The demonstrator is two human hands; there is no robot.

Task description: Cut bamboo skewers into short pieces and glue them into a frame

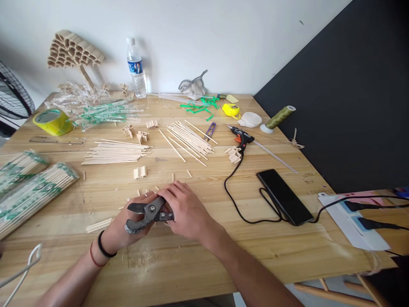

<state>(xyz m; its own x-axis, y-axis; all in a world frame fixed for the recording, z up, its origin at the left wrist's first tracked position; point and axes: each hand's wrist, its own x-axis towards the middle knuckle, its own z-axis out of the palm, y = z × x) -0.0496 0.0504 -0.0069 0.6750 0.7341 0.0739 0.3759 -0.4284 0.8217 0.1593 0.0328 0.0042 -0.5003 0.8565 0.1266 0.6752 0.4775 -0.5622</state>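
1. Where the two forearms meet near the front edge of the bench (287, 251), both hands close on one tool: dark grey cutting pliers (147, 213) with a curved blade and a round pivot bolt.
2. The right hand (183, 211) lies over the handle end, fingers curled down and pressed together around it, knuckles up.
3. The left hand (128, 226) sits under the blade end, fingers wrapped up around the head from below; a black band and a red band circle that wrist.
4. The blades look parted, the curved lower one pointing to the left; whether a stick lies between them cannot be told.
5. Short wooden offcuts (139, 172) lie scattered on the bench just beyond the hands.
6. Farther back are two loose piles of long bamboo sticks (116, 152), and packets of sticks (30, 194) with green printing, too small to read, at the left edge.
7. A water bottle (136, 68) by the wall has a blue label, its writing illegible.
8. A black glue gun (241, 136) and a dark phone (284, 196) lie to the right, well apart from the hands.
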